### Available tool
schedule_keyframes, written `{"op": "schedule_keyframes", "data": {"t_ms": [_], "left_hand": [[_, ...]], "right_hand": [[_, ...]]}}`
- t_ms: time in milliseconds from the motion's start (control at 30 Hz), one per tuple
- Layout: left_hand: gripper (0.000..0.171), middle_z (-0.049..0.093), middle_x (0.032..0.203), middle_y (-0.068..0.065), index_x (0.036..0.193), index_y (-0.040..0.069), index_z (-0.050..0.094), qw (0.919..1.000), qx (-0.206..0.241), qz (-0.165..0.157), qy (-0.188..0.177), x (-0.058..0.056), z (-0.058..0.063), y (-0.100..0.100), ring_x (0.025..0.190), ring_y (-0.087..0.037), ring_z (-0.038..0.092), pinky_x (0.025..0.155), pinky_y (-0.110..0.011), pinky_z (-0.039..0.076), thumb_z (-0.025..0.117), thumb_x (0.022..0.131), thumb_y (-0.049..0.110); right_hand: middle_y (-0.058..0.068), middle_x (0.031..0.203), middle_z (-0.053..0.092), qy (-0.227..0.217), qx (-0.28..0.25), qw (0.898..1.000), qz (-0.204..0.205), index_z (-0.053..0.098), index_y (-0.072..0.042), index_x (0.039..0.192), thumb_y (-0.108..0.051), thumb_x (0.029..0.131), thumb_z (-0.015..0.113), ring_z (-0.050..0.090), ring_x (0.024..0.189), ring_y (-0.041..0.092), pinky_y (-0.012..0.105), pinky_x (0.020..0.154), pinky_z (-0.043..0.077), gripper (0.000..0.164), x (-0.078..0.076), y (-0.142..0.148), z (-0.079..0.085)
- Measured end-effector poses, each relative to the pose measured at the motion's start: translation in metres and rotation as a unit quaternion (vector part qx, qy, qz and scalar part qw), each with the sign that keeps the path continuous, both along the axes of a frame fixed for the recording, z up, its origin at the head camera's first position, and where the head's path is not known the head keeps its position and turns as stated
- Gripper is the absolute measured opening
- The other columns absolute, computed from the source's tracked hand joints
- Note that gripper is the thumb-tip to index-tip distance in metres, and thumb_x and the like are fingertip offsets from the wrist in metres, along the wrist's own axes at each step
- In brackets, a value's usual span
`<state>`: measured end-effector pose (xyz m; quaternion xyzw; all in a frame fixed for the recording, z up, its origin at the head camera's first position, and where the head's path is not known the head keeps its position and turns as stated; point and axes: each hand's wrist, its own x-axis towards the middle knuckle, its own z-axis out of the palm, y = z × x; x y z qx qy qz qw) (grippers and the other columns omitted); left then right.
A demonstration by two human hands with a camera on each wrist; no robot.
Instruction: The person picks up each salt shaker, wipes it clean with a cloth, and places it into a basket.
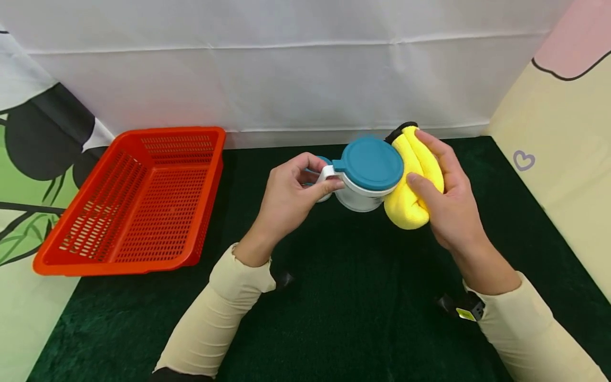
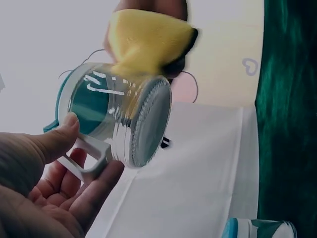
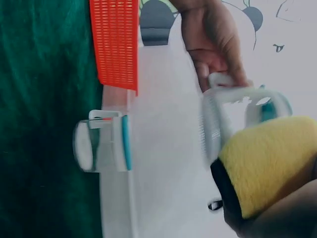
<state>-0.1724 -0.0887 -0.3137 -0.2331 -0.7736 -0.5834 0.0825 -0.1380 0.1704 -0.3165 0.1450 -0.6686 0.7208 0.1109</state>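
To the right of the basket (image 1: 155,212), the left hand (image 1: 292,192) pinches the handle (image 1: 326,173) of a jar (image 1: 372,164), and the right hand (image 1: 454,204) holds a cloth (image 1: 406,200) against this jar.

My left forearm (image 1: 215,318) and right forearm (image 1: 534,329), in cream fabric sleeves (image 1: 245,278), reach forward and angle inward; my bare left grip (image 1: 292,193) pinches between thumb (image 1: 324,188) and fingers (image 1: 305,161), my bare right grip (image 1: 451,204) curls, thumb opposing fingers.
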Motion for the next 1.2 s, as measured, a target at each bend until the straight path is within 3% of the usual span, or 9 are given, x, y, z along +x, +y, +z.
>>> {"op": "schedule_keyframes", "data": {"t_ms": [167, 300, 467, 600, 700, 800, 967, 1067, 1200], "left_hand": [[0.019, 0.069, 0.099, -0.006, 0.096, 0.003, 0.063, 0.9992, 0.029, -0.026, -0.002, 0.001, 0.005, -0.004, 0.085, -0.019, 0.070, 0.081, -0.036, 0.061, 0.081, 0.090, 0.006], [0.018, 0.068, 0.100, -0.009, 0.098, 0.001, 0.063, 0.9984, 0.041, -0.038, -0.006, 0.000, 0.008, -0.005, 0.084, -0.021, 0.071, 0.084, -0.037, 0.061, 0.079, 0.091, 0.004], [0.018, 0.067, 0.101, -0.010, 0.100, 0.001, 0.063, 0.9985, 0.031, -0.041, -0.017, -0.002, 0.006, -0.007, 0.086, -0.022, 0.069, 0.084, -0.036, 0.061, 0.078, 0.092, 0.003], [0.016, 0.068, 0.104, -0.009, 0.101, 0.001, 0.064, 0.9957, 0.020, -0.089, -0.016, -0.004, 0.004, -0.008, 0.090, -0.021, 0.069, 0.084, -0.037, 0.060, 0.076, 0.092, 0.000], [0.016, 0.067, 0.104, -0.009, 0.102, 0.001, 0.065, 0.9902, 0.015, -0.138, -0.012, -0.003, 0.003, -0.007, 0.092, -0.021, 0.070, 0.085, -0.037, 0.061, 0.076, 0.091, -0.002], [0.016, 0.067, 0.103, -0.009, 0.101, 0.000, 0.066, 0.9843, 0.013, -0.175, -0.014, -0.001, 0.003, -0.005, 0.091, -0.023, 0.070, 0.084, -0.038, 0.061, 0.076, 0.090, -0.003], [0.017, 0.068, 0.099, -0.010, 0.102, -0.001, 0.066, 0.9786, 0.020, -0.203, -0.027, 0.003, 0.003, -0.003, 0.087, -0.035, 0.068, 0.083, -0.039, 0.061, 0.077, 0.090, -0.005], [0.018, 0.068, 0.099, -0.011, 0.103, -0.002, 0.066, 0.9772, 0.023, -0.209, -0.032, 0.003, 0.004, -0.003, 0.087, -0.036, 0.068, 0.083, -0.039, 0.061, 0.077, 0.089, -0.006], [0.017, 0.068, 0.100, -0.009, 0.102, -0.001, 0.068, 0.9802, 0.015, -0.196, -0.027, 0.002, 0.003, -0.005, 0.088, -0.026, 0.068, 0.083, -0.039, 0.061, 0.078, 0.089, -0.005]], "right_hand": [[0.016, 0.133, 0.040, -0.051, 0.016, 0.995, 0.087, 0.042, -0.021, 0.156, 0.005, 0.103, 0.048, 0.051, 0.105, 0.031, 0.029, 0.077, 0.057, 0.059, -0.006, 0.008, -0.013], [0.016, 0.133, 0.040, -0.063, 0.027, 0.991, 0.116, 0.040, -0.022, 0.157, 0.003, 0.104, 0.048, 0.052, 0.105, 0.031, 0.030, 0.077, 0.058, 0.060, -0.006, 0.014, -0.018], [0.017, 0.130, 0.041, -0.049, 0.037, 0.988, 0.142, 0.042, -0.021, 0.157, 0.005, 0.103, 0.049, 0.058, 0.098, 0.027, 0.029, 0.074, 0.060, 0.061, -0.004, 0.028, -0.008], [0.019, 0.126, 0.044, -0.029, 0.078, 0.980, 0.183, 0.044, -0.017, 0.156, 0.010, 0.099, 0.049, 0.061, 0.089, 0.027, 0.030, 0.068, 0.060, 0.063, -0.011, 0.046, 0.008], [0.018, 0.121, 0.047, -0.005, 0.176, 0.963, 0.204, 0.046, -0.015, 0.155, 0.010, 0.098, 0.051, 0.062, 0.080, 0.028, 0.031, 0.063, 0.059, 0.062, -0.021, 0.057, 0.022], [0.014, 0.113, 0.052, 0.016, 0.273, 0.933, 0.235, 0.048, -0.017, 0.153, 0.007, 0.098, 0.052, 0.063, 0.072, 0.028, 0.033, 0.059, 0.058, 0.060, -0.035, 0.063, 0.033], [0.015, 0.120, 0.053, -0.001, 0.284, 0.897, 0.338, 0.048, -0.015, 0.153, 0.006, 0.099, 0.049, 0.065, 0.070, 0.033, 0.039, 0.059, 0.060, 0.057, -0.057, 0.063, 0.026], [0.016, 0.129, 0.050, -0.009, 0.262, 0.889, 0.376, 0.046, -0.015, 0.154, 0.006, 0.100, 0.044, 0.065, 0.078, 0.035, 0.041, 0.063, 0.060, 0.058, -0.063, 0.062, 0.013], [0.013, 0.130, 0.049, 0.007, 0.268, 0.894, 0.360, 0.045, -0.016, 0.154, 0.008, 0.099, 0.046, 0.065, 0.079, 0.031, 0.038, 0.064, 0.060, 0.060, -0.057, 0.068, 0.005]]}}
